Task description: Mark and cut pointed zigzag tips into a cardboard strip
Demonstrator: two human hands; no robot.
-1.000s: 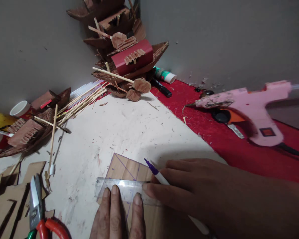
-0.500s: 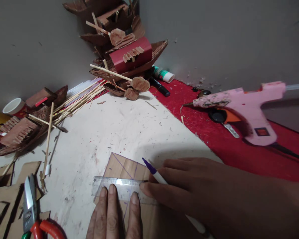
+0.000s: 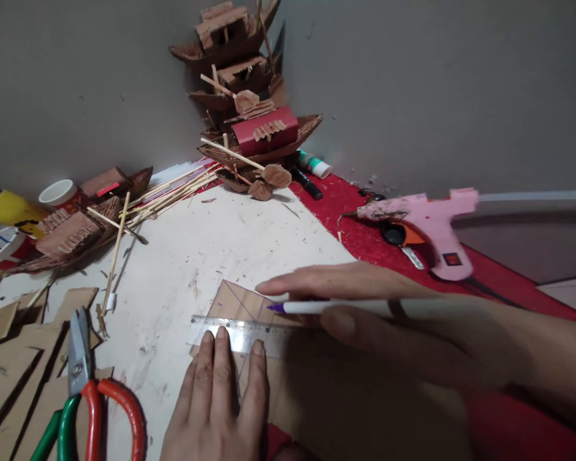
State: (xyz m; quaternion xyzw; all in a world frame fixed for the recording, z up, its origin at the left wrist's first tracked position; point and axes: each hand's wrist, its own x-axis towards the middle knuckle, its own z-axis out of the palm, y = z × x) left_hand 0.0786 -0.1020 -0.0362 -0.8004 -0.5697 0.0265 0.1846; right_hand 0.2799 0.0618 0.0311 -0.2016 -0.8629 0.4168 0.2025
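My left hand (image 3: 221,397) lies with fingers stretched flat, pressing a clear plastic ruler (image 3: 242,333) onto a piece of brown cardboard (image 3: 237,304). Purple lines are drawn on the cardboard, and some cross beneath the ruler. My right hand (image 3: 345,320) holds a white felt-tip pen (image 3: 300,308) with a purple tip, lying nearly level between thumb and fingers. The pen's tip points left, just above the ruler over the cardboard; whether it touches I cannot tell. Shadow from my right arm darkens the cardboard's lower right part.
Scissors (image 3: 79,365) with red and green handles lie left on cardboard scraps (image 3: 14,365). A pink glue gun (image 3: 432,218) rests on red cloth (image 3: 509,282) at right. Behind are stacked model boats (image 3: 264,131), another model boat (image 3: 72,230), wooden sticks (image 3: 177,192) and a black marker (image 3: 307,184).
My right hand has shifted up and opened its grip somewhat, turning the pen from slanted to nearly level. My left hand stays on the ruler. The view has shifted slightly.
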